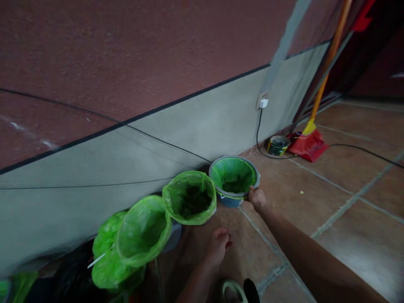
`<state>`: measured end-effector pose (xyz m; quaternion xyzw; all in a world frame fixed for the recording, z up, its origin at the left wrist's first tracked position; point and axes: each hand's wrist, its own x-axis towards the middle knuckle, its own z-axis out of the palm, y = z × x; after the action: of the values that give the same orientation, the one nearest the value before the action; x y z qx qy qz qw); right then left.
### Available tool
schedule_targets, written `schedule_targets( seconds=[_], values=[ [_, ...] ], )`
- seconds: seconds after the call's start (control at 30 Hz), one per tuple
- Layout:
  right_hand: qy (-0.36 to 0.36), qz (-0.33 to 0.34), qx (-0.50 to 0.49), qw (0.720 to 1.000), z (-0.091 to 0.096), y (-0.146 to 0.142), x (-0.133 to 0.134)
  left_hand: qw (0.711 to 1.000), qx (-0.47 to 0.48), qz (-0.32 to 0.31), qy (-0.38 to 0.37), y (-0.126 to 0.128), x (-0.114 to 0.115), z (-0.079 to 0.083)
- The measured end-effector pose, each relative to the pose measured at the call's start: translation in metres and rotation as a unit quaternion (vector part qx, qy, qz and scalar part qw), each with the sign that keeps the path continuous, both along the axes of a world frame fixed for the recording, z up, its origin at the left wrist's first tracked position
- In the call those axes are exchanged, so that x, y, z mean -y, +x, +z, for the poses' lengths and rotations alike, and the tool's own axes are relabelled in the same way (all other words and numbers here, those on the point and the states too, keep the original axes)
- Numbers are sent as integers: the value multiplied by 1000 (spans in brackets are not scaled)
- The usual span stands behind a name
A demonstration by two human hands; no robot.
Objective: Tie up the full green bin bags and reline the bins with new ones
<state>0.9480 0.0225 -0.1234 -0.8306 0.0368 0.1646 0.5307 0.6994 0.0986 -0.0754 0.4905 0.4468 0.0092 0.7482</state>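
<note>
My right hand (257,198) reaches forward and grips the near rim of a grey-blue bin (234,179) lined with a green bag, standing by the wall. My left hand (219,246) hangs lower and nearer, fingers curled loosely with nothing visible in them, just in front of a second green-lined bin (190,203). Further left, more green bags (139,235) bulge over other bins along the wall.
A grey and maroon wall (158,126) runs along the left. A socket (261,102) feeds a black cable across the tiled floor (331,202). A small tin (278,145) and a red broom (308,143) with an orange handle stand beyond. A sandal (235,292) shows at the bottom.
</note>
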Motion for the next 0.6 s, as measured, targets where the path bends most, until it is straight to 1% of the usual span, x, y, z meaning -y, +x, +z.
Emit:
schedule_targets(
  seconds=[0.07,0.13,0.2,0.23,0.27,0.33,0.43,0.5,0.57,0.6],
  values=[
    [71,-22,-52,996,11,-11,5,1000,-10,-1,8,-15,-7,5],
    [151,-53,-104,982,18,-29,14,1000,-8,-14,22,-33,-16,13],
    [184,-80,-139,970,18,-53,27,999,-8,-23,35,-54,-27,26],
    [191,-82,-157,965,17,-68,34,999,-11,-19,43,-66,-33,33],
    [186,-85,-179,962,14,-84,40,999,-15,-13,51,-79,-40,41],
    [177,-65,-220,957,7,-118,50,998,-18,10,65,-106,-53,58],
    [157,-21,-255,954,3,-170,54,995,-4,61,76,-154,-72,89],
    [132,16,-268,954,12,-199,47,991,18,104,82,-192,-81,111],
    [123,69,-261,955,31,-224,33,983,43,153,89,-235,-88,132],
    [123,100,-255,954,43,-236,22,978,49,184,90,-258,-90,139]
  ],
)
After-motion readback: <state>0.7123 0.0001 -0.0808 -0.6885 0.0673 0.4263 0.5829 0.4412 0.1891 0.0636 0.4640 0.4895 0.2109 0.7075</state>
